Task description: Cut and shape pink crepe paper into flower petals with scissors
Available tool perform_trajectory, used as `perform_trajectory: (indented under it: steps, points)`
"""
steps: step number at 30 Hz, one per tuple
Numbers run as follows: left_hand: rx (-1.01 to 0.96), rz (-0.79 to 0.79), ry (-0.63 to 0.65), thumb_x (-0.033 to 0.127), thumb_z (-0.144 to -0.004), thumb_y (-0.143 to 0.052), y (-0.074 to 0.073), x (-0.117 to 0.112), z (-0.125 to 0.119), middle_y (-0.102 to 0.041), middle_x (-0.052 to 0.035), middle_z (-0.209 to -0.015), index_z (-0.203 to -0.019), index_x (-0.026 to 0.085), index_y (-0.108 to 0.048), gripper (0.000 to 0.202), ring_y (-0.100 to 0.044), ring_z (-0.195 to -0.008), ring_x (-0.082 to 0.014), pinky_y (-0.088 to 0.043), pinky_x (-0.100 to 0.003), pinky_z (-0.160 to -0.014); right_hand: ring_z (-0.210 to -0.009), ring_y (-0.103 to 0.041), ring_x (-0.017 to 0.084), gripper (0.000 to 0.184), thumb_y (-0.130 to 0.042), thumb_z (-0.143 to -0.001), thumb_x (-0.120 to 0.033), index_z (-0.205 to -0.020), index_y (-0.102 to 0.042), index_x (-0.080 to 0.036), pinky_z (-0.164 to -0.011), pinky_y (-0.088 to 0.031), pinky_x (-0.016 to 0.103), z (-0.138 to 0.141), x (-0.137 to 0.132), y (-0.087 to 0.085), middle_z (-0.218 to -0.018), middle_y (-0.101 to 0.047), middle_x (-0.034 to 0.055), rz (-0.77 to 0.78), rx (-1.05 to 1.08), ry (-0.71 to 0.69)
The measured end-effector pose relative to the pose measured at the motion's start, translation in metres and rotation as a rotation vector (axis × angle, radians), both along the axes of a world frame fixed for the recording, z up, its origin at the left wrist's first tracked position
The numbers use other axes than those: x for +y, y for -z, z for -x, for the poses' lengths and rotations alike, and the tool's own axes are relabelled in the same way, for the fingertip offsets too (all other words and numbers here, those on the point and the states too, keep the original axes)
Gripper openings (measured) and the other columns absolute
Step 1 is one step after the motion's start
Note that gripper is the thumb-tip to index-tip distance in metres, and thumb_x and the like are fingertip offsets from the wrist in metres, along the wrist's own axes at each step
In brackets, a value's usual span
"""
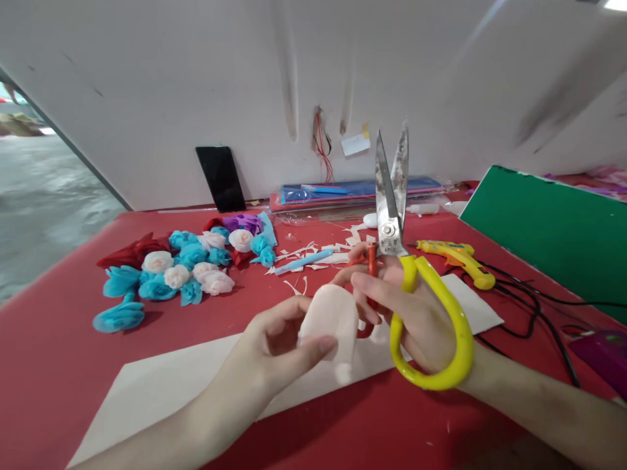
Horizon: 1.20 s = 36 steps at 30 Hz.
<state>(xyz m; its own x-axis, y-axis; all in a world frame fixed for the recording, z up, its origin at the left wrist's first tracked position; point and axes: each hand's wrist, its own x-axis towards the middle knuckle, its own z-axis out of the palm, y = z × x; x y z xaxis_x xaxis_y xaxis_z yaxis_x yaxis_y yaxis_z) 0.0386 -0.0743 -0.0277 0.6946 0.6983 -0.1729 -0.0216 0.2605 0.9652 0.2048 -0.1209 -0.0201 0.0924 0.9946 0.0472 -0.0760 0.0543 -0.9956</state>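
My left hand (289,352) pinches a cream petal-shaped paper piece (333,310) between thumb and fingers, its rounded end up. Close by on the right, my right hand (421,320) is closed around scissors (389,225) with a large yellow handle loop. Their worn metal blades point up and stand slightly apart, clear of the paper. A red part shows among the right fingers; I cannot tell if it belongs to the scissors. Under both hands lies a long cream paper sheet (161,382) on the red table (53,365).
Blue, white, red and purple paper flowers (191,258) lie at the left. Behind my hands are paper scraps and a light-blue stick (304,261). A phone (220,177) leans on the wall. At the right are a yellow glue gun (458,258), black cable (536,316) and green board (553,235).
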Motion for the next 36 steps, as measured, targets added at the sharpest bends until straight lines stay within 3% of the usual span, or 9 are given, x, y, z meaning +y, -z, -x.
perform_trajectory:
  steps: [4,8,11,15,19,25,30,33,36]
  points:
    - [0.015,-0.032,-0.036,0.023,-0.072,-0.07,0.0,0.003,-0.002,-0.063,0.0029,-0.074,-0.079,0.018,-0.06,0.013,-0.056,-0.072,-0.0122,-0.044,-0.019,-0.066,-0.053,-0.042,0.007,0.013,-0.061,-0.079,-0.032,-0.081,-0.059,-0.019,-0.049,-0.037,0.021,0.003,-0.002,-0.002,-0.065,-0.05,-0.0042,0.007,-0.047,0.011]
    - [0.04,-0.078,-0.086,0.028,-0.073,-0.069,0.006,0.005,-0.001,-0.061,0.0035,-0.068,-0.075,0.018,-0.062,0.012,-0.053,-0.069,-0.012,-0.042,-0.019,-0.063,-0.05,-0.041,0.006,0.009,-0.06,-0.078,-0.025,-0.078,-0.056,-0.017,-0.046,-0.037,0.019,0.006,-0.002,-0.005,-0.064,-0.049,-0.0049,-0.015,-0.036,0.05]
    - [-0.083,0.079,-0.084,0.039,-0.082,-0.054,0.011,0.006,0.0,-0.063,0.0007,-0.073,-0.076,0.019,-0.063,0.022,-0.055,-0.074,-0.0156,-0.043,-0.024,-0.069,-0.049,-0.04,0.006,0.01,-0.06,-0.077,-0.026,-0.076,-0.056,-0.017,-0.045,-0.037,0.02,0.004,-0.002,-0.004,-0.064,-0.048,-0.0044,-0.014,-0.025,0.059]
    - [-0.132,0.329,0.103,0.034,-0.084,-0.049,0.01,0.008,0.002,-0.066,-0.0044,-0.088,-0.09,0.018,-0.064,0.024,-0.059,-0.085,-0.0206,-0.045,-0.03,-0.077,-0.052,-0.044,0.009,0.008,-0.058,-0.079,-0.026,-0.077,-0.057,-0.018,-0.048,-0.04,0.023,0.002,-0.001,0.002,-0.061,-0.047,-0.0034,0.045,0.038,-0.01]
    - [-0.111,0.221,0.213,0.026,-0.078,-0.06,0.007,0.011,0.001,-0.066,-0.0058,-0.092,-0.096,0.016,-0.064,0.02,-0.059,-0.088,-0.019,-0.045,-0.027,-0.08,-0.049,-0.044,0.009,0.009,-0.054,-0.079,-0.022,-0.071,-0.055,-0.019,-0.046,-0.036,0.022,0.004,0.0,0.0,-0.056,-0.047,-0.0032,0.027,0.104,-0.131]
    - [-0.023,0.12,0.1,0.02,-0.07,-0.072,0.006,0.009,0.0,-0.066,0.0,-0.08,-0.078,0.016,-0.062,0.013,-0.059,-0.075,-0.012,-0.045,-0.02,-0.07,-0.05,-0.043,0.009,0.01,-0.056,-0.08,-0.029,-0.079,-0.062,-0.021,-0.05,-0.037,0.024,0.004,-0.001,-0.004,-0.06,-0.051,-0.0021,0.066,-0.028,-0.056]
    - [0.012,-0.008,-0.035,0.027,-0.074,-0.068,0.004,0.007,0.0,-0.063,0.0018,-0.071,-0.076,0.017,-0.057,0.015,-0.057,-0.067,-0.0115,-0.046,-0.021,-0.066,-0.051,-0.048,0.01,0.019,-0.057,-0.081,-0.04,-0.086,-0.055,-0.022,-0.052,-0.043,0.025,0.004,0.002,0.001,-0.062,-0.051,-0.0036,0.035,0.094,0.047]
    - [0.037,-0.069,-0.098,0.029,-0.075,-0.066,0.004,0.008,0.0,-0.062,0.0032,-0.071,-0.077,0.018,-0.056,0.016,-0.057,-0.069,-0.0114,-0.046,-0.02,-0.067,-0.055,-0.051,0.008,0.021,-0.067,-0.073,-0.031,-0.082,-0.051,-0.02,-0.051,-0.044,0.021,0.007,0.003,-0.002,-0.069,-0.052,-0.005,0.023,0.041,0.046]
    - [0.03,-0.105,-0.046,0.029,-0.076,-0.065,0.002,0.009,0.0,-0.065,0.003,-0.074,-0.08,0.02,-0.06,0.011,-0.06,-0.073,-0.0125,-0.047,-0.019,-0.068,-0.058,-0.052,0.005,0.019,-0.067,-0.072,-0.021,-0.081,-0.05,-0.02,-0.054,-0.045,0.016,0.01,0.001,-0.004,-0.07,-0.052,-0.0067,-0.02,-0.017,0.057]
